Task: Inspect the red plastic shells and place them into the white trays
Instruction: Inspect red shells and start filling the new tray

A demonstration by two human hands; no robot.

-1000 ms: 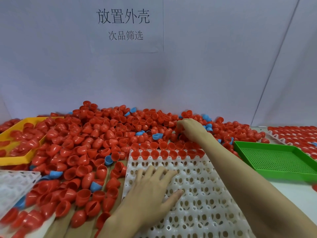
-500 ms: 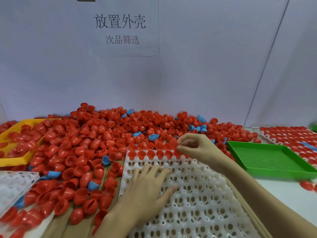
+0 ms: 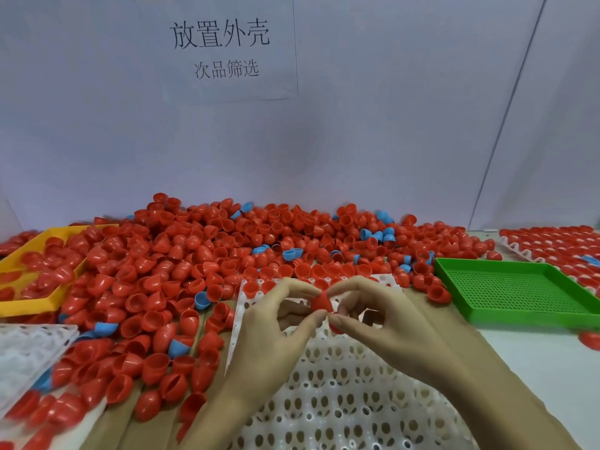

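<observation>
— What do the hands have?
— The left hand [image 3: 272, 332] and right hand [image 3: 386, 329] meet above the white tray [image 3: 341, 401]; thumb and forefinger of each pinch one red shell [image 3: 321, 302] between them, the other fingers loosely curled.
— And the rest?
— Just beyond the fingers a row of red shells sits in the tray's far edge; behind it lies the heap of shells [image 3: 201, 254] on the worktop. A green tray [image 3: 519, 293] lies to the right.

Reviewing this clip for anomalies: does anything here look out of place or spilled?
Yes. Blue shells lie mixed through the red shell pile, which spills over into the yellow tray. One red shell sits alone past the green tray.
</observation>
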